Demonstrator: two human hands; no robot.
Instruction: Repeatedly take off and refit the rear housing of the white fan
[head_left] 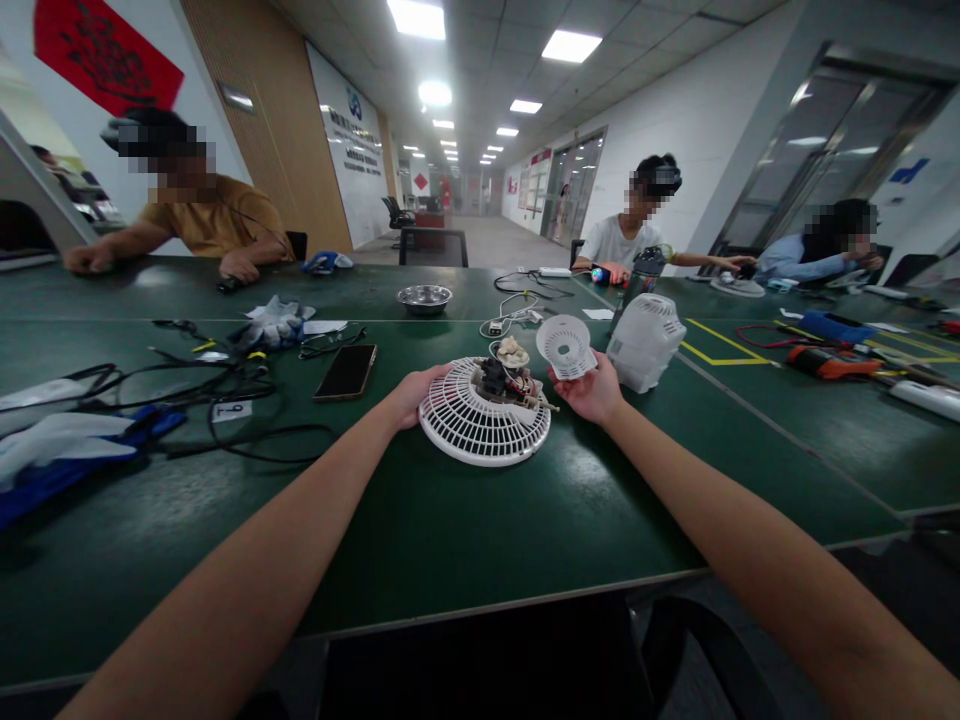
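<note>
A white round fan grille (480,430) lies on the green table in front of me. On top of it sits a fan motor (504,380) with bare wires and small parts showing. My left hand (421,395) grips the grille's left rim, its fingers partly hidden beneath and behind the edge. Off the table, to the right of the motor, my right hand (591,392) holds a white plastic motor cover (565,346), a cup-like shell with slots and holes. A white slotted plastic housing (646,342) stands just beyond my right hand.
A phone (346,372), black cables (247,385) and gloves (274,322) lie to the left. A metal bowl (424,299) sits further back, a dark bottle (641,280) behind the housing. An orange-black tool (832,362) is at right. Several people sit around the table.
</note>
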